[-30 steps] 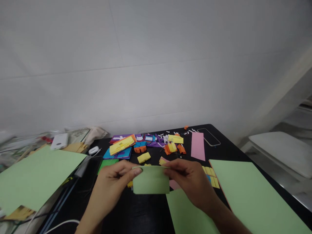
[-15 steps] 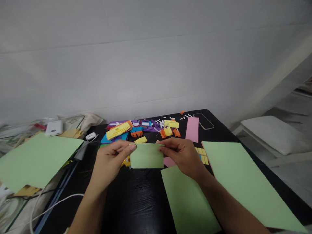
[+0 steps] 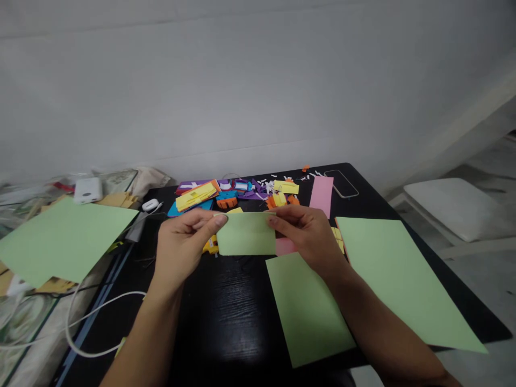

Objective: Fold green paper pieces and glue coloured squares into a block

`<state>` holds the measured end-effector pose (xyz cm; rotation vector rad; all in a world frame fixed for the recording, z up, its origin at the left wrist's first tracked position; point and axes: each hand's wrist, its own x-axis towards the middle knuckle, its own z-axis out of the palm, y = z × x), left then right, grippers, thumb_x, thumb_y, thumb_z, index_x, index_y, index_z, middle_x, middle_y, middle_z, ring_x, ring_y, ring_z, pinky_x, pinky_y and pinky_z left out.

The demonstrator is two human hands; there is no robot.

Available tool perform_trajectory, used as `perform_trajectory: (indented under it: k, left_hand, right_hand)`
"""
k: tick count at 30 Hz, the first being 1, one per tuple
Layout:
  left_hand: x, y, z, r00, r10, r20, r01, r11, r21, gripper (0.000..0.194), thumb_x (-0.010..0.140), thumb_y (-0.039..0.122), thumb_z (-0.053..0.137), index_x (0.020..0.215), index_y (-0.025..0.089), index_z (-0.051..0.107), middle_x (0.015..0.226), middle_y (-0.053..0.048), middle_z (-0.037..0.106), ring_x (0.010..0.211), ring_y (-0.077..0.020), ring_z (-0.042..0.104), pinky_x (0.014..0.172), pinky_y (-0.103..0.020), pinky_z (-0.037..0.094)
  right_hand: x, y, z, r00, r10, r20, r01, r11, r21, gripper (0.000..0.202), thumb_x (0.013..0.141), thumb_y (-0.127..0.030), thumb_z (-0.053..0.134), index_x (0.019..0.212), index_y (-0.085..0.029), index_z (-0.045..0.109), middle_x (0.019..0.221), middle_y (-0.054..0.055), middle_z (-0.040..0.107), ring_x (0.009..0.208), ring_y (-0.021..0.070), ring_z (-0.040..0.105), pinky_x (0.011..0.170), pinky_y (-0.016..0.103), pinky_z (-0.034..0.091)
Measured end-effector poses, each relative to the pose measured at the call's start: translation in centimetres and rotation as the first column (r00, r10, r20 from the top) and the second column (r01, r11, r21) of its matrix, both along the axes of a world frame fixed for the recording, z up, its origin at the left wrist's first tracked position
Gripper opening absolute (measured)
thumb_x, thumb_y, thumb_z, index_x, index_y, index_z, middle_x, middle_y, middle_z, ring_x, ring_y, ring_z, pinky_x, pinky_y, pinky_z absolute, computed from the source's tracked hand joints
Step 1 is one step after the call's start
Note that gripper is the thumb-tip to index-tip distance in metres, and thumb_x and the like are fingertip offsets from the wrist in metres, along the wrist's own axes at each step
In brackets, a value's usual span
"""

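A small rectangle of light green paper is held up above the black table, its long side level. My left hand pinches its upper left corner between thumb and forefinger. At the upper right corner, my right hand grips it the same way. Below my right forearm lies a larger green sheet, partly covered by the arm. A pink paper piece and a yellow object show behind the held paper, both partly hidden.
Folded yellow paper, orange and purple pieces and white scraps lie along the table's back. A pink strip, a phone-shaped outline and a big green sheet are right. Leftward are another green sheet, an earbud case and a white cable.
The view has tilted downward, so the table and hands appear higher. Both hands still pinch the small green paper, which looks slightly larger.
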<state>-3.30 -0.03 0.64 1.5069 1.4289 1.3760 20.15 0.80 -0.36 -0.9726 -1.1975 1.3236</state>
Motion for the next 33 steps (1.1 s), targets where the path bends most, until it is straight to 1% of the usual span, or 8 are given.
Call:
perform_trajectory:
  k: [11, 14, 17, 21, 23, 27, 30, 33]
  left_hand:
    - [0.6, 0.1, -0.3, 0.999, 0.033, 0.007, -0.033, 0.999, -0.002, 0.017, 0.080, 0.035, 0.086, 0.077, 0.019, 0.081, 0.069, 0.000, 0.075, 0.062, -0.0126, 0.064, 0.060, -0.022, 0.053]
    - [0.5, 0.0, -0.1, 0.999, -0.030, 0.021, 0.030, 0.999, -0.035, 0.017, 0.084, 0.035, 0.082, 0.080, 0.019, 0.081, 0.070, -0.001, 0.075, 0.061, -0.0125, 0.065, 0.058, -0.022, 0.052]
    - [0.5, -0.1, 0.1, 0.992, -0.126, 0.014, 0.126, 0.990, -0.070, 0.022, 0.088, 0.037, 0.078, 0.076, 0.018, 0.077, 0.062, 0.000, 0.070, 0.055, -0.0117, 0.061, 0.052, -0.021, 0.048]
    - [0.8, -0.2, 0.1, 0.997, -0.075, -0.019, 0.074, 0.996, -0.052, 0.028, 0.087, 0.038, 0.080, 0.069, 0.019, 0.071, 0.054, 0.003, 0.060, 0.048, -0.0094, 0.053, 0.046, -0.020, 0.039]
    - [1.0, -0.2, -0.1, 0.997, -0.072, 0.001, 0.072, 0.995, -0.062, 0.027, 0.087, 0.040, 0.080, 0.072, 0.019, 0.073, 0.056, 0.003, 0.061, 0.049, -0.0102, 0.054, 0.046, -0.021, 0.041]
    - [1.1, -0.1, -0.3, 0.990, -0.138, 0.041, 0.142, 0.984, -0.108, 0.028, 0.088, 0.043, 0.079, 0.075, 0.019, 0.074, 0.059, 0.001, 0.065, 0.050, -0.0112, 0.055, 0.047, -0.022, 0.042]
    - [1.2, 0.0, -0.4, 0.995, -0.098, 0.025, 0.099, 0.991, -0.085, 0.027, 0.087, 0.041, 0.080, 0.072, 0.019, 0.074, 0.056, 0.002, 0.061, 0.049, -0.0096, 0.050, 0.047, -0.021, 0.039]
    - [1.4, 0.0, -0.4, 0.991, -0.121, 0.064, 0.127, 0.986, -0.111, 0.026, 0.086, 0.041, 0.079, 0.074, 0.019, 0.074, 0.061, 0.001, 0.066, 0.052, -0.0110, 0.055, 0.049, -0.022, 0.042]
  right_hand:
    - [0.2, 0.2, -0.1, 1.000, 0.001, 0.030, -0.001, 1.000, -0.006, 0.025, 0.076, -0.046, 0.092, 0.090, -0.027, 0.088, 0.086, 0.004, 0.083, 0.083, 0.0201, 0.079, 0.082, 0.036, 0.069]
    - [0.3, 0.2, -0.1, 0.999, -0.027, 0.025, 0.027, 1.000, 0.001, 0.025, 0.075, -0.046, 0.093, 0.089, -0.026, 0.088, 0.085, 0.004, 0.084, 0.081, 0.0192, 0.078, 0.079, 0.034, 0.068]
    - [0.4, 0.2, 0.0, 0.997, -0.073, 0.034, 0.073, 0.997, 0.007, 0.026, 0.075, -0.046, 0.093, 0.090, -0.026, 0.088, 0.083, 0.003, 0.083, 0.078, 0.0186, 0.077, 0.074, 0.033, 0.067]
    - [0.5, 0.1, 0.1, 0.989, -0.120, 0.089, 0.117, 0.993, 0.033, 0.023, 0.076, -0.044, 0.091, 0.088, -0.024, 0.087, 0.082, 0.004, 0.082, 0.076, 0.0191, 0.076, 0.071, 0.034, 0.065]
    - [0.6, 0.1, 0.2, 0.985, -0.136, 0.107, 0.132, 0.990, 0.046, 0.021, 0.079, -0.043, 0.090, 0.088, -0.024, 0.086, 0.082, 0.004, 0.082, 0.077, 0.0198, 0.076, 0.071, 0.035, 0.065]
    - [0.7, 0.1, 0.1, 0.981, -0.166, 0.099, 0.162, 0.986, 0.043, 0.022, 0.081, -0.042, 0.087, 0.091, -0.023, 0.085, 0.085, 0.005, 0.083, 0.078, 0.0205, 0.077, 0.072, 0.036, 0.066]
    - [0.7, 0.2, 0.1, 0.981, -0.172, 0.089, 0.168, 0.984, 0.050, 0.020, 0.081, -0.040, 0.087, 0.090, -0.022, 0.085, 0.083, 0.005, 0.082, 0.076, 0.0199, 0.076, 0.070, 0.035, 0.065]
    - [0.6, 0.1, 0.2, 0.979, -0.188, 0.074, 0.183, 0.981, 0.066, 0.019, 0.080, -0.039, 0.088, 0.088, -0.022, 0.085, 0.083, 0.004, 0.082, 0.075, 0.0192, 0.076, 0.073, 0.036, 0.065]
